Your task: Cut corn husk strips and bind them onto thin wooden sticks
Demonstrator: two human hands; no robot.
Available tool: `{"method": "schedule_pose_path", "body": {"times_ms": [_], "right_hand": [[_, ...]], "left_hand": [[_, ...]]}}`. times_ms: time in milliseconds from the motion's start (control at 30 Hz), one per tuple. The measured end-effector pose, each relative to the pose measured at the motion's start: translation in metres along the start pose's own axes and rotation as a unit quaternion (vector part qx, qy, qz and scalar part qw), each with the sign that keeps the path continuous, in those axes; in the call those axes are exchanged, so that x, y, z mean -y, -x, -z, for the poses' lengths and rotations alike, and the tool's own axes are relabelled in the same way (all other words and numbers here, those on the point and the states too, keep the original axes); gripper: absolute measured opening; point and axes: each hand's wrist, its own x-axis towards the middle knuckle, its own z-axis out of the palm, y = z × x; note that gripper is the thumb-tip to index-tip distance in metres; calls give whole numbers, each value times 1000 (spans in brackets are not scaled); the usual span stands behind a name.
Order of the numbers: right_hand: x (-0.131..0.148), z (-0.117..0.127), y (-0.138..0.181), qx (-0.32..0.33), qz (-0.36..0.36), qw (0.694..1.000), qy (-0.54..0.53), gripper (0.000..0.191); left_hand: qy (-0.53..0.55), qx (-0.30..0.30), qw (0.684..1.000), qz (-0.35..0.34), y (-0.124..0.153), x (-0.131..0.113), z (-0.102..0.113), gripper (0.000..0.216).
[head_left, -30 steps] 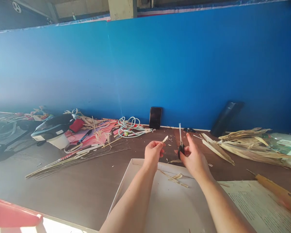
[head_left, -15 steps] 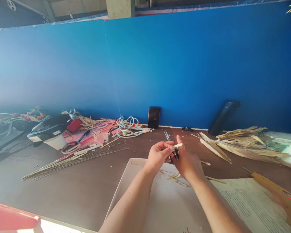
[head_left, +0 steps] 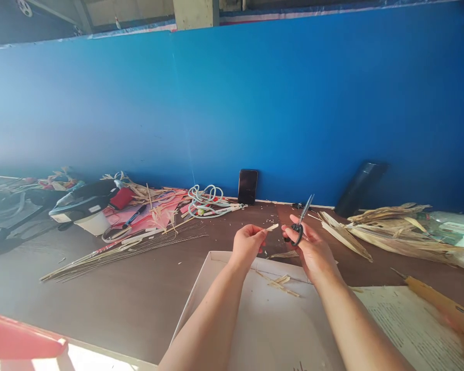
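Note:
My left hand point(head_left: 247, 244) pinches a short pale strip of dried leaf point(head_left: 272, 226), its tip pointing right. My right hand point(head_left: 311, 248) grips small black-handled scissors point(head_left: 302, 219), blades closed and angled up to the right. The two hands hover a little apart above the far edge of a white cardboard sheet point(head_left: 232, 309), where a few cut slivers point(head_left: 280, 283) lie.
Brown table point(head_left: 119, 293) against a blue wall. Thin sticks point(head_left: 116, 252), pink paper scraps, a coiled white cable point(head_left: 206, 201) and a phone point(head_left: 248, 186) lie left and centre. Dried leaves point(head_left: 390, 232) pile at right, beside a printed paper point(head_left: 413, 330) and a wooden-handled tool point(head_left: 436, 301).
My hands were together half a second ago, strip at the scissors. They have drawn apart; the scissors now tilt up to the right and the strip looks shorter.

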Motion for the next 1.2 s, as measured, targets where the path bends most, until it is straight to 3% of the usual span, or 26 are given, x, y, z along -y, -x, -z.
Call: {"method": "schedule_pose_path", "body": {"times_ms": [333, 933, 1200], "right_hand": [[3, -1, 3, -6, -10, 1000, 21, 59], [3, -14, 11, 39, -18, 998, 44, 60], [17, -11, 18, 171, -95, 976, 93, 48]], "left_hand": [[-77, 44, 996, -10, 3, 3, -3, 22], [110, 22, 993, 44, 3, 1, -3, 31], [141, -30, 989, 13, -8, -1, 11, 34]]}}
